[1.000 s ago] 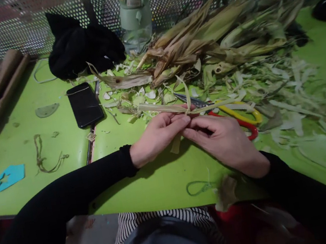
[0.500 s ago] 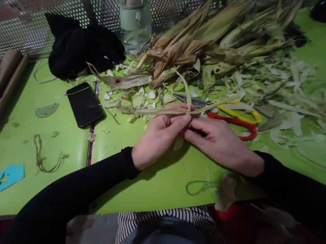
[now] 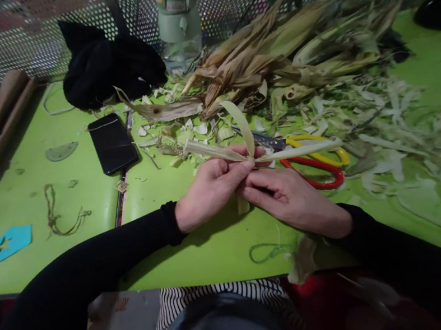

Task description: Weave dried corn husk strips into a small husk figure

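Left hand (image 3: 212,192) pinches the husk strips (image 3: 218,149) between thumb and fingers where they cross, above the bench (image 3: 174,264), seemingly to stop the join slipping while the ends splay loose. Right hand (image 3: 294,197) curled just beside the join, perhaps steadying it; cannot tell whether its fingers grip. Scissors (image 3: 280,143) lie just behind, within reach; husk pile (image 3: 270,59) farther back, apparently out of the way.

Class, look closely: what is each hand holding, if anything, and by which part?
The left hand pinches the pale husk strips near where they meet. Whether the right hand, close beside it, grips anything too cannot be told.
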{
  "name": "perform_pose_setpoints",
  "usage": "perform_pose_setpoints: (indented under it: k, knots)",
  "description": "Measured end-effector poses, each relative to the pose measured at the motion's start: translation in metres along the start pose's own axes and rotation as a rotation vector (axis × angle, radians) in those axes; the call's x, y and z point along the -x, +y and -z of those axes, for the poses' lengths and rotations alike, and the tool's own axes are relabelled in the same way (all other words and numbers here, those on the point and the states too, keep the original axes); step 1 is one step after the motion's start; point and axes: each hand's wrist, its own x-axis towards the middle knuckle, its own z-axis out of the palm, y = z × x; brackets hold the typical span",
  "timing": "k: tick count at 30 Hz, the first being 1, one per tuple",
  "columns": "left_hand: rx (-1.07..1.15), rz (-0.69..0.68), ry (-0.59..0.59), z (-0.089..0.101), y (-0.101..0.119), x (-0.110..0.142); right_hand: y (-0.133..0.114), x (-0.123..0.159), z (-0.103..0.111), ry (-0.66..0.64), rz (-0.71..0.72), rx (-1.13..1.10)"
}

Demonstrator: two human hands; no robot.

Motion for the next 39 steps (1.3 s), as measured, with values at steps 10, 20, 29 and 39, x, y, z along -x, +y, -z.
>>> perform_pose_setpoints:
  k: [10,20,29,39]
  knots:
    - [-0.108,-0.006,0.043,0.005,0.014,-0.007,0.012,-0.005,0.014,0.394,-0.236,-0.064]
    - [-0.086,0.104,0.024,0.011,0.007,-0.011,0.005,-0.004,0.015,0.358,-0.218,-0.163]
    - [-0.081,0.122,0.007,0.012,0.006,-0.01,0.012,-0.003,0.015,0.392,-0.148,0.042]
    - [-0.107,0.143,0.011,0.01,0.011,-0.011,0.013,-0.005,0.018,0.371,-0.132,0.064]
